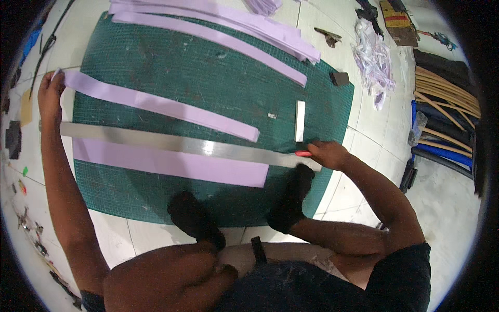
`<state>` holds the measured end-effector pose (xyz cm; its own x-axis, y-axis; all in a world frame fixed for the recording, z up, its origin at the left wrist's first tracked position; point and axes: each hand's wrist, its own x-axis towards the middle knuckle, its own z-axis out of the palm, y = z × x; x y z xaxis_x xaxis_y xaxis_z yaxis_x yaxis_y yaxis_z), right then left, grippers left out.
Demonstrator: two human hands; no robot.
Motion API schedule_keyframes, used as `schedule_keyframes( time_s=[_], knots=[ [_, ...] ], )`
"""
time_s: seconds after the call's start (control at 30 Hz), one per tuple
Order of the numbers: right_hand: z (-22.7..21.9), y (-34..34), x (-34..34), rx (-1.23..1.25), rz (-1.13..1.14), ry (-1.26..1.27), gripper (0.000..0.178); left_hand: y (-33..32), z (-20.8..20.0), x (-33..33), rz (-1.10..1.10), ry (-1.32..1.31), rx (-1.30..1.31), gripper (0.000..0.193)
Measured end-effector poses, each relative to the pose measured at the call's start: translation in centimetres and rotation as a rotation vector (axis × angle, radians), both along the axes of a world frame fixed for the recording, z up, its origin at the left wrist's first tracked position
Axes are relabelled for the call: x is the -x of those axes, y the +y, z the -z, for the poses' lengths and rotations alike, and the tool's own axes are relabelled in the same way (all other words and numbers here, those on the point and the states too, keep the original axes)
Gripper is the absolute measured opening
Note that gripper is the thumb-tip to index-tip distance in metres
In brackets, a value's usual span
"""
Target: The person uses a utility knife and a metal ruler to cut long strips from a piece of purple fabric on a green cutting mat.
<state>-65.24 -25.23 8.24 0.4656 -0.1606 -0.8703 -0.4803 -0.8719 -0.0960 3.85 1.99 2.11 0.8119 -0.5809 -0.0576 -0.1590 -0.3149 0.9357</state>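
At the far left, my left hand (pixel 51 99) is closed on the end of a narrow lilac fabric strip (pixel 161 103), which stretches rightward over the green cutting mat (pixel 208 65). My right hand (pixel 327 155) grips a red-handled cutter (pixel 303 153) beside the right end of a long metal ruler (pixel 208 148); its blade cannot be made out. The ruler lies across the mat, along the upper edge of a wider lilac fabric piece (pixel 208 169). A short white bar (pixel 300 120) lies just above my right hand.
More lilac strips (pixel 218 23) are stacked along the mat's far edge. A dark block (pixel 339 78) sits at its right corner. Tangled pale scraps (pixel 371 57) lie on the tiled floor, with rolls and wooden rods (pixel 447 91) farther right. My socked feet (pixel 192 213) rest on the near edge.
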Motion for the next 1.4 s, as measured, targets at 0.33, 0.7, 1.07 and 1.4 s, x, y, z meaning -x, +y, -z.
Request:
schedule_keyframes(
  time_s=[0.33, 0.7, 1.07, 1.4],
  knots=[
    [-0.2, 6.2, -19.0, -0.191, 0.846, -0.908, 0.105, -4.3, -16.8, 13.3, 0.172, -0.132, 0.284, 0.021],
    [5.3, 9.9, -21.1, -0.300, 1.133, -1.044, 0.079, 2.1, -19.6, -4.0, 0.068, 0.212, 0.646, 0.030],
    [1.1, -5.2, -9.3, 0.438, 0.843, -0.761, 0.051, -16.4, -1.3, 5.7, 0.034, 0.136, 0.153, 0.020],
    [1.9, -4.8, -8.3, 0.560, 0.370, -0.928, 0.040, -15.5, 2.9, 4.1, -0.197, -0.333, -0.048, 0.070]
  ],
)
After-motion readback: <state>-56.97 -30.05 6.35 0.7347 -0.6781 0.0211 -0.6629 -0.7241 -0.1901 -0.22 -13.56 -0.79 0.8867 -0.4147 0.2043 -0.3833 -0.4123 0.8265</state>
